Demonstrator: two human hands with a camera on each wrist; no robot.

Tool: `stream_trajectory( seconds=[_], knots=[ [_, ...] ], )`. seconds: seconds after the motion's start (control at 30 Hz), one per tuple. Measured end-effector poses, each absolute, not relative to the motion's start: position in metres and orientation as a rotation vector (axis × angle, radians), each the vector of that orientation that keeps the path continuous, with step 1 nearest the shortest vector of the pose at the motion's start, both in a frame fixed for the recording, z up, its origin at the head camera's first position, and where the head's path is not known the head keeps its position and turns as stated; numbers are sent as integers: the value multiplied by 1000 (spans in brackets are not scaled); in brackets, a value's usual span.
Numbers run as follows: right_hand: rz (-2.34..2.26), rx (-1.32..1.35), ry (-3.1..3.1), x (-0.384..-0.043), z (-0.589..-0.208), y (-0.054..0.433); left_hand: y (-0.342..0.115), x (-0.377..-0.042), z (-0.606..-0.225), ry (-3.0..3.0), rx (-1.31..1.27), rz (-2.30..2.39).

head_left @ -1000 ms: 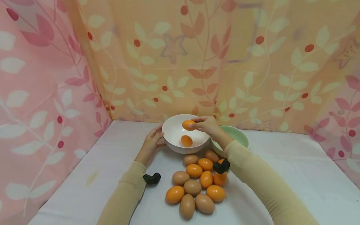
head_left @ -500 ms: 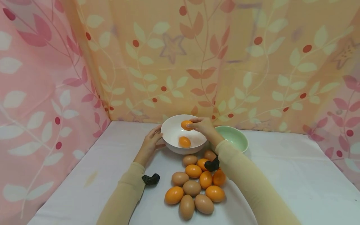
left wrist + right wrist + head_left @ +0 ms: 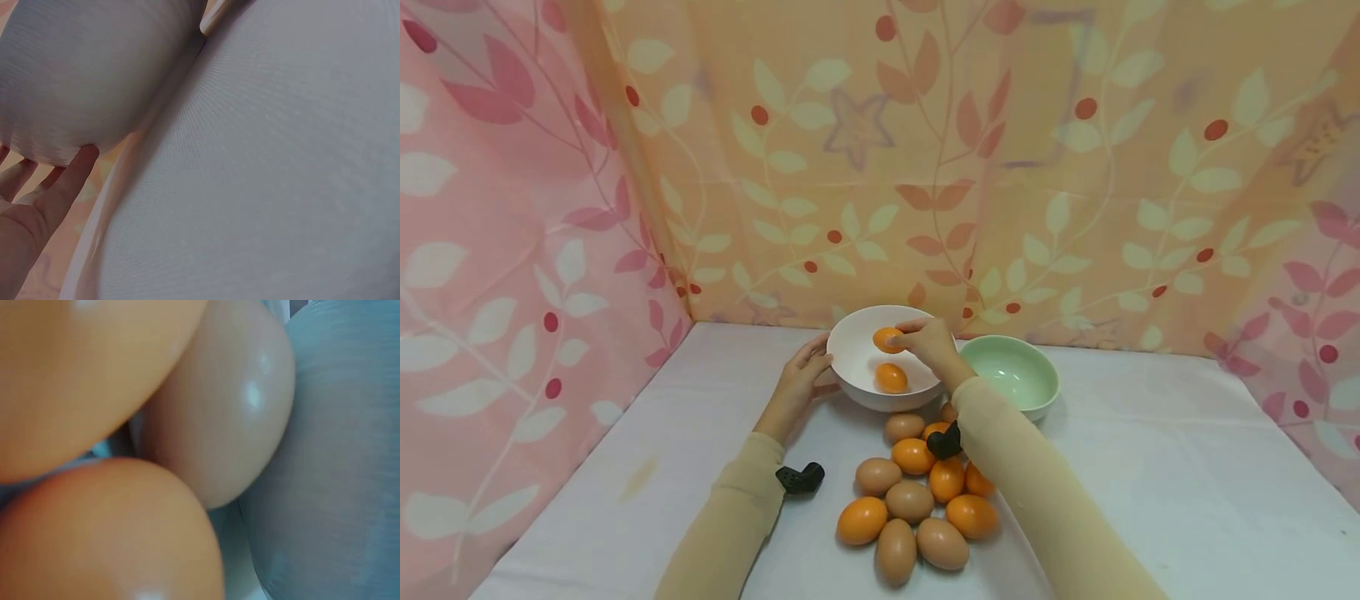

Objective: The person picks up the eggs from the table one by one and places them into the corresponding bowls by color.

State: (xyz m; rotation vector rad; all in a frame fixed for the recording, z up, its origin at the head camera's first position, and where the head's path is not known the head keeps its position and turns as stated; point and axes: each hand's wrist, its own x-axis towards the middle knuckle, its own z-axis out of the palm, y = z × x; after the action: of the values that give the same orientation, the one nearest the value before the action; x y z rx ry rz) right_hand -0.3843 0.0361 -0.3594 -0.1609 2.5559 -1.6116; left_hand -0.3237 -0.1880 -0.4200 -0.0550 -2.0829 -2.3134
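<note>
Over the white bowl, my right hand pinches an orange egg between thumb and fingers. A second orange egg lies inside the bowl, just below the held one in the head view. My left hand touches the bowl's left outer side with its fingers extended; the left wrist view shows the fingertips against the curved white wall. In the right wrist view, an orange egg and a brown egg fill much of the picture, and the right hand is out of sight.
Several orange and brown eggs lie grouped on the white cloth in front of the bowl, some partly hidden by the right forearm. A pale green bowl stands right of the white one. Patterned curtains hang behind the table.
My right hand has moved left and slightly down with the orange egg, further over the white bowl. More of the green bowl shows now. The left hand stays at the bowl.
</note>
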Motion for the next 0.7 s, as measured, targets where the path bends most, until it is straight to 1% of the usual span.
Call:
stream_trajectory(
  seconds=[0.17,0.5,0.7],
  knots=[
    [-1577,-163,2566,-384,-360,34,-189,-324,-420,-2080,-68,-2324],
    [-1595,-86,2540,-387,-364,33,-188,-322,-419,-2094,-76,-2310],
    [-1522,-73,2562,-389,-365,34,-188,-323,-419,-2087,-65,-2314]
  ],
)
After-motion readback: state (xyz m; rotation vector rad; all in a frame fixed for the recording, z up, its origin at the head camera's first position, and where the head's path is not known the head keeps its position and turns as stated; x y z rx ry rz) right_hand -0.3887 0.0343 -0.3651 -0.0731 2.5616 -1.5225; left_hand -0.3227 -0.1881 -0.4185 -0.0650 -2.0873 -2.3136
